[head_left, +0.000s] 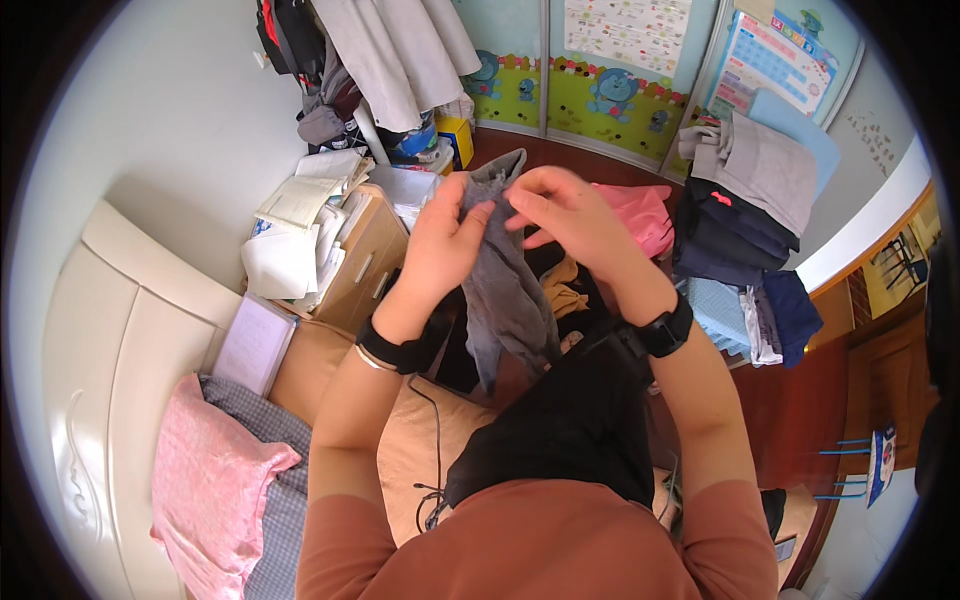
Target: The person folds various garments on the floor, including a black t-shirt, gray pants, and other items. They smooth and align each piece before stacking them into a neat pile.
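Pinching the upper part of a grey garment (505,275), the person's left hand (445,235) sets its thumb against curled fingers, with cloth gathered between them. The right hand (560,205) is bent inward at the garment's other side, its thumb and forefinger close together; whether they grip any cloth, I cannot tell. The garment is just right of the wooden cabinet (370,265). It is held up near its top, probably so that its own weight pulls the long, wrinkled lower part downward.

Loose papers (295,235) heap on the cabinet, perhaps because its top is a handy shelf. Above it hangs a pale coat (395,60), which likely keeps its length off the floor. Well right of the cabinet, beyond a pink cloth (635,215), folded clothes (745,180) rise in a stack, apparently laid flat to save room. Below and left of the cabinet, a pink pillow (215,480) lies near the cream headboard (130,330), presumably where a head would rest.
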`<state>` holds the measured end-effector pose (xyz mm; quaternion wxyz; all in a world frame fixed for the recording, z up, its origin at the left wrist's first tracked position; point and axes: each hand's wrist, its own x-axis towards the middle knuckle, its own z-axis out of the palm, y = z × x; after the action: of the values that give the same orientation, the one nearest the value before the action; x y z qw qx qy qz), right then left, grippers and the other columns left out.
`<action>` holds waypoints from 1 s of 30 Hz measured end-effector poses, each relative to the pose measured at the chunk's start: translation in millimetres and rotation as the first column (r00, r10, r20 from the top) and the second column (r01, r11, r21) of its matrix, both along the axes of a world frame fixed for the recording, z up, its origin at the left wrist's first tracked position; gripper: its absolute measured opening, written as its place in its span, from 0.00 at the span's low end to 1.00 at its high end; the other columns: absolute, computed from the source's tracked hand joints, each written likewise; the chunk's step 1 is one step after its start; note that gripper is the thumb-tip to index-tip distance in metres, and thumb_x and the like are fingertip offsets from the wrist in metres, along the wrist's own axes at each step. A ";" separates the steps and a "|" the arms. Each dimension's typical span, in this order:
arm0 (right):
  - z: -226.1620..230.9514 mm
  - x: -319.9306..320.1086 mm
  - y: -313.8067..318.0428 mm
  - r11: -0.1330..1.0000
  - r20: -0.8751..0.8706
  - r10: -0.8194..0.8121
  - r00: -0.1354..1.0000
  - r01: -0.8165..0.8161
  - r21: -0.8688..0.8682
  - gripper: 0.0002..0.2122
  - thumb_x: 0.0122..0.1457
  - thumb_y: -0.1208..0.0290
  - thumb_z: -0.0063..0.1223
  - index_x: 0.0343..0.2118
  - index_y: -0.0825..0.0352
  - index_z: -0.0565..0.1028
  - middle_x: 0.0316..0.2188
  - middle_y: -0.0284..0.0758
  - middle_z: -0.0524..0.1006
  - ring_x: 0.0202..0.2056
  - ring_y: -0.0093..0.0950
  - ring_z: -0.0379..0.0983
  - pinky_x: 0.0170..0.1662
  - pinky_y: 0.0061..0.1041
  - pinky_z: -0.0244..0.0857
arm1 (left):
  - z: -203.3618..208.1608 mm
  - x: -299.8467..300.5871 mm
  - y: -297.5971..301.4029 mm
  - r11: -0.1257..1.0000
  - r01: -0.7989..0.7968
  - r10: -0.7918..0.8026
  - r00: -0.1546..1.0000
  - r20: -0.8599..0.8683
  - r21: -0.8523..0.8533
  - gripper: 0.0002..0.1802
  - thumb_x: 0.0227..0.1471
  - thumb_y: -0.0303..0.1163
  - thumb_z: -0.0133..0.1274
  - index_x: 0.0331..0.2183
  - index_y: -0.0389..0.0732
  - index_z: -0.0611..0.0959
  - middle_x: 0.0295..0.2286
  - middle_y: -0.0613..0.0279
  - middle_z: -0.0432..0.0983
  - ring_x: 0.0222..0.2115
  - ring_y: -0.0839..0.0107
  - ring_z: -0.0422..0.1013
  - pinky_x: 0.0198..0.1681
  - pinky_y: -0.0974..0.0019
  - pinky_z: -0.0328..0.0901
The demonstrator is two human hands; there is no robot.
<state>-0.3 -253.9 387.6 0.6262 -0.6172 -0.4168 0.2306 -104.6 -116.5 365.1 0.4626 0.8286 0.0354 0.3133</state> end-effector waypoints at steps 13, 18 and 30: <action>-10.6 21.9 -2.8 0.998 0.335 0.062 0.940 -0.061 -0.013 0.17 0.51 0.70 0.54 0.44 0.70 0.68 0.34 0.33 0.74 0.35 0.20 0.69 0.40 0.21 0.63 | -28.2 -11.6 6.0 0.892 0.187 -0.192 0.981 0.030 -0.411 0.19 0.50 0.26 0.52 0.45 0.39 0.68 0.35 0.66 0.68 0.37 0.79 0.65 0.41 0.74 0.61; -17.1 27.1 -3.8 0.996 0.216 0.055 0.975 -0.039 -0.079 0.18 0.52 0.71 0.53 0.46 0.69 0.66 0.37 0.33 0.73 0.38 0.20 0.68 0.43 0.19 0.62 | -56.0 -9.9 5.9 0.738 0.365 -0.458 0.889 -0.024 -0.567 0.24 0.50 0.28 0.53 0.48 0.37 0.66 0.40 0.65 0.68 0.41 0.79 0.64 0.45 0.73 0.60; -9.5 38.7 -27.4 0.968 -0.373 0.237 0.897 -0.251 0.013 0.19 0.53 0.73 0.48 0.49 0.73 0.65 0.46 0.44 0.70 0.46 0.35 0.69 0.51 0.32 0.61 | -83.9 -37.8 3.1 0.593 0.362 -0.557 0.830 -0.041 -0.719 0.39 0.42 0.21 0.55 0.56 0.38 0.58 0.52 0.60 0.58 0.54 0.71 0.53 0.57 0.68 0.47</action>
<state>38.4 -281.2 378.1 0.6487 -0.5164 -0.3607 0.4271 -142.4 -113.4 281.2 0.7903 0.6117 -0.0080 0.0338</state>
